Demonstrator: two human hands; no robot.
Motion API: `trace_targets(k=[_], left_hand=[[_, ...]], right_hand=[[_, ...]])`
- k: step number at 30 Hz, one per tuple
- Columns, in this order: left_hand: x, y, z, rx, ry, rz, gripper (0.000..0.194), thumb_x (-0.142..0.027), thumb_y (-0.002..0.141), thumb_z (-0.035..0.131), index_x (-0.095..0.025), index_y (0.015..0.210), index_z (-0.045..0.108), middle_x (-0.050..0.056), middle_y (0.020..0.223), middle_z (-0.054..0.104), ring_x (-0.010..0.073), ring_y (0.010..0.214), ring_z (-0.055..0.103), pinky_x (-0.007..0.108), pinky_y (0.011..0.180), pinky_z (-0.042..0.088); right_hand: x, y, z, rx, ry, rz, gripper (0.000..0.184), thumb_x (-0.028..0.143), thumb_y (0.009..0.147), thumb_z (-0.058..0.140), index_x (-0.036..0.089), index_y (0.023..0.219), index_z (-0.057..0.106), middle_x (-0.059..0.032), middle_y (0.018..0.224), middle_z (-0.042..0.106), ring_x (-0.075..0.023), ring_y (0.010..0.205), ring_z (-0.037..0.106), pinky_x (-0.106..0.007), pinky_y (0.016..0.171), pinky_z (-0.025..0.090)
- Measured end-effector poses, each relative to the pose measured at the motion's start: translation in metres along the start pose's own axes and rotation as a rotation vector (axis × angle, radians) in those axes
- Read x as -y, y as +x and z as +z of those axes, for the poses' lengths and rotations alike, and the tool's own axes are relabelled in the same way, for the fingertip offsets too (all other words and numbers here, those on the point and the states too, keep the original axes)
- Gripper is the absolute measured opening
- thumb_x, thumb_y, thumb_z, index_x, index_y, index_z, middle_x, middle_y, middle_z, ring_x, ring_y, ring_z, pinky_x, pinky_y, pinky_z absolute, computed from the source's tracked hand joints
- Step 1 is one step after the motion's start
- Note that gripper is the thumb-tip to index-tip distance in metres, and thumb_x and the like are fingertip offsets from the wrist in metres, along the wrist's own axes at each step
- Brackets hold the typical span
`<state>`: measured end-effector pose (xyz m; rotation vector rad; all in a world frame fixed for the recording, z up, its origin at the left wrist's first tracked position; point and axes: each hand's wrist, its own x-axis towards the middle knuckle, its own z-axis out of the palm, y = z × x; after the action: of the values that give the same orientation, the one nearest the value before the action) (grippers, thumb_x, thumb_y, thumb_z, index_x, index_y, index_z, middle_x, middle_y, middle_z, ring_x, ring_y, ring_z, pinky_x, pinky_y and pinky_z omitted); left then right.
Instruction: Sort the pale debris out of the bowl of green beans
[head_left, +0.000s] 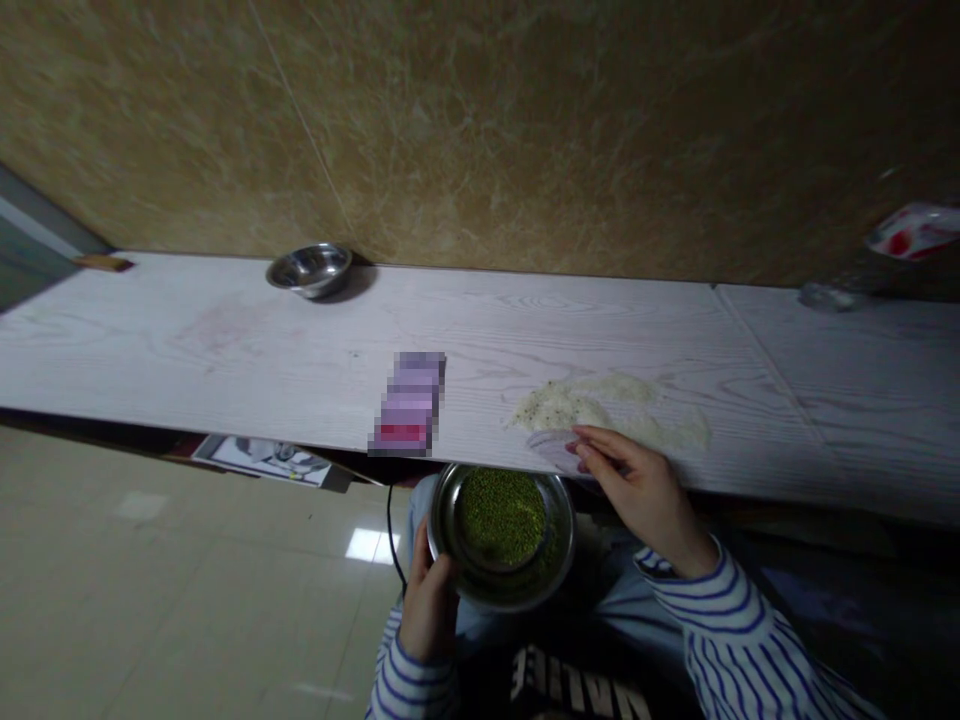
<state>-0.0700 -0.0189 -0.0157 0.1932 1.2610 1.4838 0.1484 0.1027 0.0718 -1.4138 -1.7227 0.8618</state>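
My left hand [431, 600] is closed on the near left rim of a steel bowl [561, 555], which sits over my lap just below the shelf edge. Small green beans [502, 515], like mung beans, cover its bottom. Between thumb and fingers, my right hand [637, 485] pinches a thin, pale, see-through disc [551, 450] at the shelf's front edge. Past the disc lies a spread of white grains [570, 405] that looks like rice, dotted with dark or green specks on its left side. Part of the disc's right edge is hidden by my fingers.
A blurred-out phone-like slab [411, 400] lies left of the grains on the white shelf [480, 330]. Against the wall stands a second steel bowl [309, 270]. A clear bottle [862, 275] lies at the far right. Under the shelf, an open box [274, 460] juts out.
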Motion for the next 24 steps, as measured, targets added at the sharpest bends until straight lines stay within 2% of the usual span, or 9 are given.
trace_targets(k=[8, 12, 18, 24], left_hand=[[-0.001, -0.001, 0.012, 0.025, 0.081, -0.017, 0.058, -0.028, 0.066, 0.073, -0.027, 0.123, 0.067, 0.007, 0.124, 0.069, 0.0352, 0.129, 0.052, 0.050, 0.110, 0.036], [0.000, -0.001, 0.016, 0.072, 0.118, 0.004, 0.056, -0.030, 0.064, 0.074, -0.028, 0.120, 0.069, 0.005, 0.129, 0.067, 0.0364, 0.133, 0.047, 0.052, 0.113, 0.032], [0.005, -0.001, 0.014, 0.025, 0.119, -0.032, 0.052, -0.029, 0.063, 0.074, -0.033, 0.115, 0.071, 0.002, 0.122, 0.070, 0.0360, 0.134, 0.046, 0.052, 0.113, 0.032], [0.001, -0.005, 0.022, 0.010, 0.114, -0.012, 0.053, -0.026, 0.068, 0.069, -0.030, 0.120, 0.068, 0.004, 0.125, 0.068, 0.0341, 0.134, 0.048, 0.051, 0.113, 0.033]], right_hand=[[-0.010, -0.005, -0.016, -0.156, -0.021, 0.045, 0.033, 0.036, 0.091, 0.058, 0.016, 0.113, 0.072, -0.0114, 0.098, 0.079, -0.0199, 0.072, 0.075, -0.031, 0.068, 0.062], [-0.001, -0.005, -0.007, -0.110, -0.107, -0.013, 0.030, 0.033, 0.092, 0.056, 0.019, 0.112, 0.073, -0.0100, 0.099, 0.079, -0.0201, 0.071, 0.075, -0.031, 0.067, 0.062], [0.012, -0.001, 0.009, -0.063, -0.164, -0.119, 0.029, 0.026, 0.092, 0.054, 0.020, 0.111, 0.074, -0.0087, 0.099, 0.079, -0.0210, 0.078, 0.077, -0.032, 0.075, 0.062], [-0.005, 0.001, -0.003, -0.123, -0.198, -0.055, 0.029, 0.031, 0.093, 0.054, 0.020, 0.112, 0.074, -0.0092, 0.100, 0.079, -0.0227, 0.080, 0.077, -0.034, 0.075, 0.063]])
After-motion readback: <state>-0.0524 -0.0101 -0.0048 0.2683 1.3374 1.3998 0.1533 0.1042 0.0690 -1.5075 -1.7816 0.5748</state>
